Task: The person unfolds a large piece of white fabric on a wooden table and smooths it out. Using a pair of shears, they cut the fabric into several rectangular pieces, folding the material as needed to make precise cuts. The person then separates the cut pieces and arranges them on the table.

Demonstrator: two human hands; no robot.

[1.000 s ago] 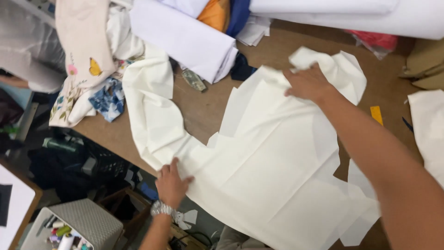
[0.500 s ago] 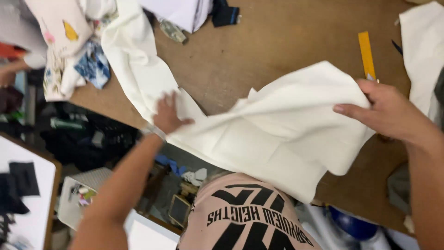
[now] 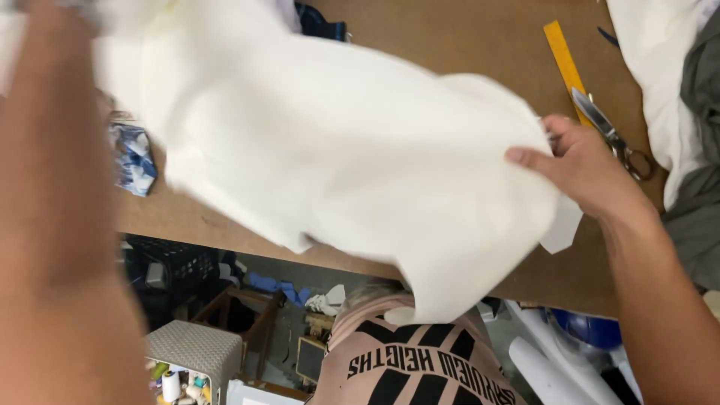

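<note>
Your right hand (image 3: 589,169) fingers pinch the white cloth (image 3: 337,150) edge; scissors (image 3: 611,135) just beyond them on the bench (image 3: 465,45). Left hand blurred, grip unclear.

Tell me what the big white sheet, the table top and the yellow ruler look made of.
White sheet: soft matte woven cloth, likely cotton; it drapes and folds.
Table top: brown matte board, probably hardboard or cardboard.
Yellow ruler: stiff and smooth, plastic or painted wood.

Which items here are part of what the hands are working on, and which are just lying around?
In hand:
- cream fabric piece
- right hand, gripping the fabric's edge
- left arm, raised and blurred; its grip is not visible

Lying about:
- yellow ruler
- scissors
- grey cloth
- patterned blue scrap
- brown table
</note>
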